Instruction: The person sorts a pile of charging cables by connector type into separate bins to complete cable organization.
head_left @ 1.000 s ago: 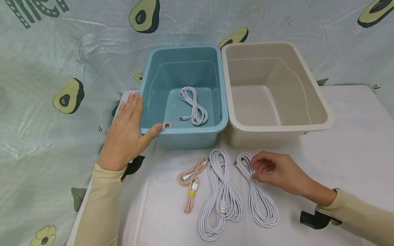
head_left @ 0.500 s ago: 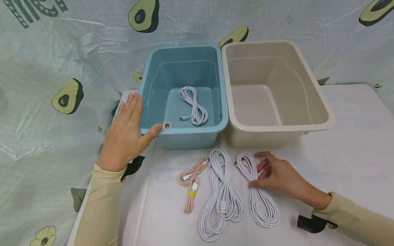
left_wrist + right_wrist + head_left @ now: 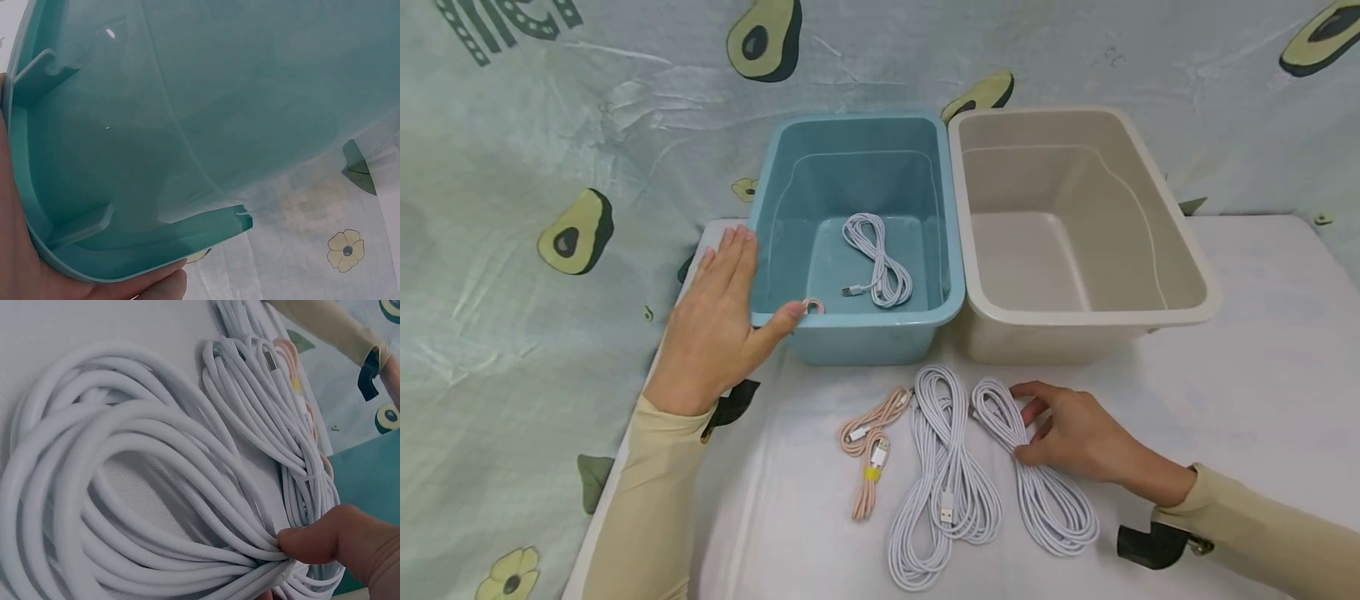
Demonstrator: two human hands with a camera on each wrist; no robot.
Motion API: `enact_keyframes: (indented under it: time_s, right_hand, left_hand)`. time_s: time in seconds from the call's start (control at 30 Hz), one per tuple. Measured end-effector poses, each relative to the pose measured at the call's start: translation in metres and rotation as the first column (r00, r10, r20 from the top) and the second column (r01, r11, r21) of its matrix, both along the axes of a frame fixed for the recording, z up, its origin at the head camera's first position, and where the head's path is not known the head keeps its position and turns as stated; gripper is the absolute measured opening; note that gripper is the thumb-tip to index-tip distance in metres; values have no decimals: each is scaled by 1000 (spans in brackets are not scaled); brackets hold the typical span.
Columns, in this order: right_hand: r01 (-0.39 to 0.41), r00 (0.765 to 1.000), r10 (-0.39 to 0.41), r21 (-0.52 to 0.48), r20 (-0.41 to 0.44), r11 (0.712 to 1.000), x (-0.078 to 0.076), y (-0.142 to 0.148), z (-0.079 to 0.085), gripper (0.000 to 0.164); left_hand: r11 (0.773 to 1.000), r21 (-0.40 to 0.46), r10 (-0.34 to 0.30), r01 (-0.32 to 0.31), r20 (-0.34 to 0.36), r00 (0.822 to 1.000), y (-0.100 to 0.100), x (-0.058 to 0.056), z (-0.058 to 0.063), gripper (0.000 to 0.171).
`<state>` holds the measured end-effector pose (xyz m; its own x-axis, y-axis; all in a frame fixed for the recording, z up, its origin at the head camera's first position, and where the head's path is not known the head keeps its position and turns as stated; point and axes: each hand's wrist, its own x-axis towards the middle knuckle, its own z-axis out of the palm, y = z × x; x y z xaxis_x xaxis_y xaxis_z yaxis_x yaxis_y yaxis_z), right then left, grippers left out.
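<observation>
My right hand [image 3: 1075, 433] pinches the middle of a coiled white USB cable [image 3: 1063, 517] at the right of the row. In the right wrist view the thumb [image 3: 319, 540] presses on its strands, a fingertip just showing beneath. My left hand [image 3: 711, 325] lies along the near left corner of a blue tub [image 3: 865, 321], fingers straight outside and thumb over the rim. Left of the gripped cable lie more coiled white cable [image 3: 951, 475] with a USB plug and pink cables [image 3: 868, 442], one with a yellow tie. Inside the blue tub are a white cable [image 3: 880, 262] and part of a pink one [image 3: 814, 307].
A beige tub [image 3: 1090, 318] with nothing in it stands right beside the blue one. Both stand on a white-covered table [image 3: 1262, 375] against an avocado-print sheet [image 3: 865, 50]. Black wrist mounts [image 3: 1152, 546] hang from both sleeves.
My right hand has come down from hovering at the right-hand white cable and now pinches it. The cable's lower loops have shifted slightly right. My left hand stays on the tub.
</observation>
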<state>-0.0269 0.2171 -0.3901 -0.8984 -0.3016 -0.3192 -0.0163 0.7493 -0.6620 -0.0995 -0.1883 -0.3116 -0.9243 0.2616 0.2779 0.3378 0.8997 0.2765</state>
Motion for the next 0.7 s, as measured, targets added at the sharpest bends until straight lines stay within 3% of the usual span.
enact_keyframes:
  time_s: [0.3,0.53,0.7]
  right_hand:
    - [20,999,-14,-116,46,993,-1,0,4,73]
    - [26,995,1,-282,96,959,-5,2,7,75]
    - [52,991,-5,-343,136,938,-8,3,13,76]
  left_hand:
    - [1000,18,-6,6,-15,1000,0,-1,0,103]
    - [1000,28,-12,13,-27,1000,-2,-1,-1,108]
    - [1000,28,-11,12,-36,999,-2,-1,-2,112]
